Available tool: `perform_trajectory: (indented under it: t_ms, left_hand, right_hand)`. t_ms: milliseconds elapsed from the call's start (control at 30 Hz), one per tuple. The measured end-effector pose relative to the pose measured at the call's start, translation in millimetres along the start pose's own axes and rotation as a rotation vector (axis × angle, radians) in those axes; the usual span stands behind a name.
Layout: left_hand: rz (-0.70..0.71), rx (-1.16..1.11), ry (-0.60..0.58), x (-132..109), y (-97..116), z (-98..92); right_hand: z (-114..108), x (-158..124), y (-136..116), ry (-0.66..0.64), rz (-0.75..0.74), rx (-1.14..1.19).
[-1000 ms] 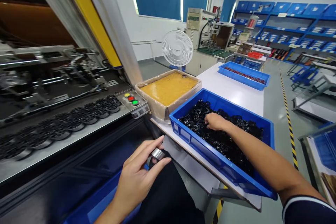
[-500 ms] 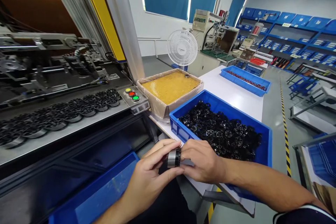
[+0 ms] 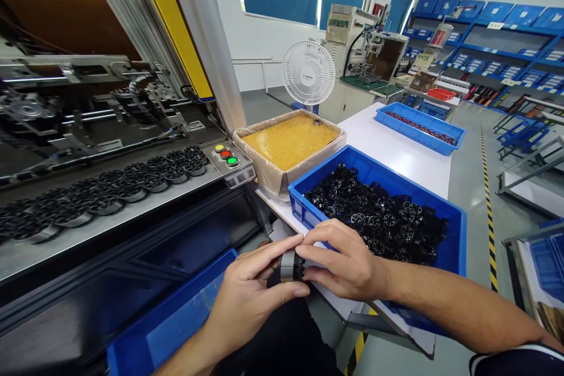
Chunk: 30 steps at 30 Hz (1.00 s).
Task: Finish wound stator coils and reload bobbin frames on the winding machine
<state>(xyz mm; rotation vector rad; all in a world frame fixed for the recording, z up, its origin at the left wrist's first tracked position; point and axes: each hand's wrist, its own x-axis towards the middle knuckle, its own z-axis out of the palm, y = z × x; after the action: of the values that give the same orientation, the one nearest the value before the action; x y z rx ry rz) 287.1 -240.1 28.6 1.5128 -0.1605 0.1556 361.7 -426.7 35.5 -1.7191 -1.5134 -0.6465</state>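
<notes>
Between my hands, low in the middle of the head view, is a stator core, a short grey metal ring with a black plastic end piece on its right side. My left hand grips the metal ring from the left, thumb below and fingers above. From the right, the fingertips of my right hand close on the black end piece. The blue bin behind my right hand holds many loose black plastic end pieces. Rows of similar stator cores sit on the machine's metal ledge at left.
A button panel with yellow, red and green buttons ends the ledge. Beside it stands a plastic-lined carton with a yellow surface inside. A white fan and a long blue tray are farther back. Another blue bin is low at left.
My right hand's fingers have shifted on the black end piece, with the index finger raised higher. The stator core stays in my left hand. The whole view has shifted slightly.
</notes>
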Motion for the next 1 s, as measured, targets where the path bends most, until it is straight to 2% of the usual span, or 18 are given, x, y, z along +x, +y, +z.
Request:
perform_trajectory:
  t_ms: [200,367,567,700,767,867,1000]
  left_hand:
    - [-0.098,-0.03,-0.07,-0.9,-3.7,-7.5]
    - [-0.186,-0.067,-0.13,1.0,-4.3,-8.1]
    - [-0.12,0.01,-0.151,-14.3,-11.2,-1.6]
    - [-0.043,0.171,-0.216,-27.5,-12.8,1.8]
    - [0.043,0.259,-0.199,-32.9,-13.7,3.8]
    - [0.156,0.338,-0.158,-37.1,-16.9,7.0]
    - [0.181,0.381,-0.172,-34.6,-19.2,8.9]
  right_hand:
    - [-3.2,2.7,-0.6,-0.025,-0.074,-0.06]
    - [-2.1,2.4,-4.0,-0.062,0.005,-0.045]
    - [-0.1,1.4,-4.9,-0.071,-0.003,-0.087]
    - [2.4,0.3,5.0,-0.005,0.173,0.157]
    - [5.1,-1.1,10.0,0.002,0.224,0.279]
    - [9.3,-3.0,13.1,0.0,0.196,0.347]
    - [10.6,-3.6,11.0,0.019,0.164,0.302]
